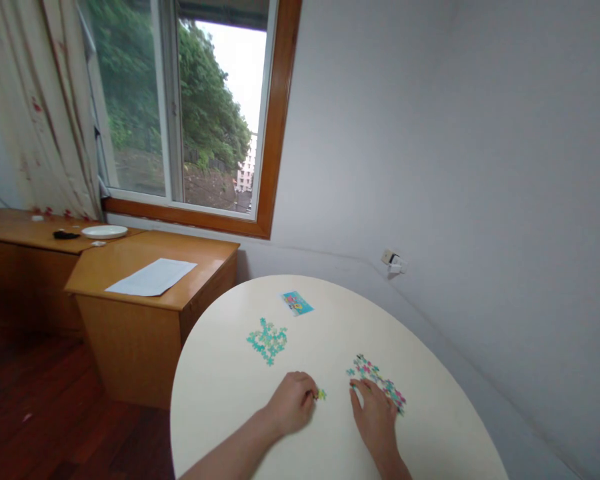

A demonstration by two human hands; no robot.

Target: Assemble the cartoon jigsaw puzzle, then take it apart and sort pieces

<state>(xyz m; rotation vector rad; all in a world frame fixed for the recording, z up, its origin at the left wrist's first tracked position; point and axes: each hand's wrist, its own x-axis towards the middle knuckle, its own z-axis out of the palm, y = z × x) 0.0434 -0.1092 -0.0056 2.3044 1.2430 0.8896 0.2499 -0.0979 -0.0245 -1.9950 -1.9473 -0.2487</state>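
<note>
My left hand is closed, its fingertips pinched at a small cluster of yellow-green jigsaw pieces on the white round table. To its right, my right hand curls with thumb and forefinger together on a small teal jigsaw piece, mostly covered by the fingertips. Just beyond this hand lies a loose pile of mixed pink, teal and white jigsaw pieces, partly hidden by the fingers. Another pile, of teal and pale green jigsaw pieces, lies farther off to the left.
A small colourful picture card lies at the table's far side. Left of the table stands a wooden desk with a paper sheet and a white plate. A wall socket with a plug is behind the table.
</note>
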